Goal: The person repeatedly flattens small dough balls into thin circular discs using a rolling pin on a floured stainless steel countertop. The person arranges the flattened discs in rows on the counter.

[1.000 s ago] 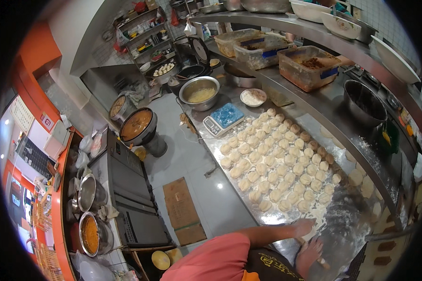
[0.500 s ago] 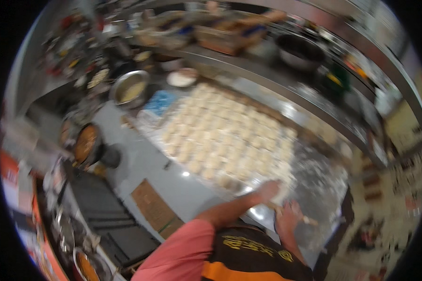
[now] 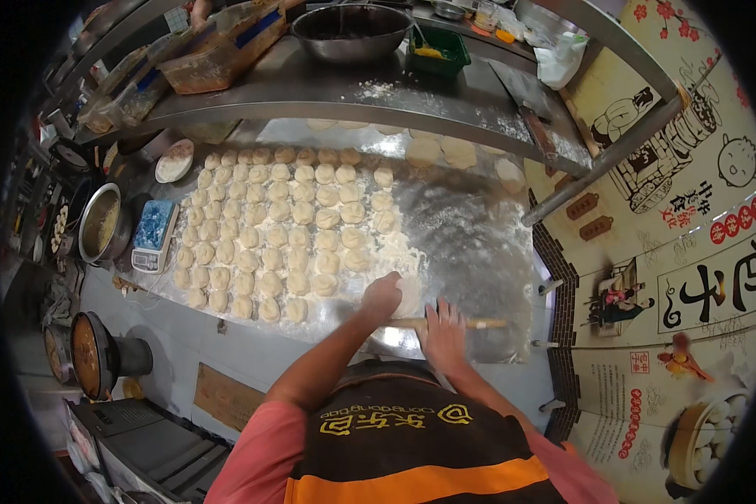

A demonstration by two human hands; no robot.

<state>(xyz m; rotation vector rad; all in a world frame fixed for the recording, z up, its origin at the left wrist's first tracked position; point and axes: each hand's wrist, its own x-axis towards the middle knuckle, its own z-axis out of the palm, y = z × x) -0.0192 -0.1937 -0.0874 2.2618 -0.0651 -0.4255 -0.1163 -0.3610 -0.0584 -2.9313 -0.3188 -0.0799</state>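
Observation:
My right hand (image 3: 445,338) lies over a wooden rolling pin (image 3: 489,322), its fingers wrapped on the pin near the table's front edge. The pin's bare end sticks out to the right. Just left of it, my left hand (image 3: 384,296) is closed, fingers curled down. A pale, flat, floury patch (image 3: 409,294) touches its fingers; whether it is rolled dough or loose flour I cannot tell. What the left fingers hold is hidden. Rows of several round dough pieces (image 3: 298,236) cover the metal worktop (image 3: 470,244) left of and beyond my hands.
A scale (image 3: 150,249) with a blue top stands left of the dough, near a metal pot (image 3: 101,223) and a white bowl (image 3: 175,161). Across the back runs a raised metal shelf (image 3: 252,101) with a large bowl (image 3: 351,35) and a green tub (image 3: 438,55). A printed wall borders the right.
The view has swung and steadied, so the worktop now lies straighter and more of the right wall shows. My left hand stays closed left of the pin; my right hand remains on the pin.

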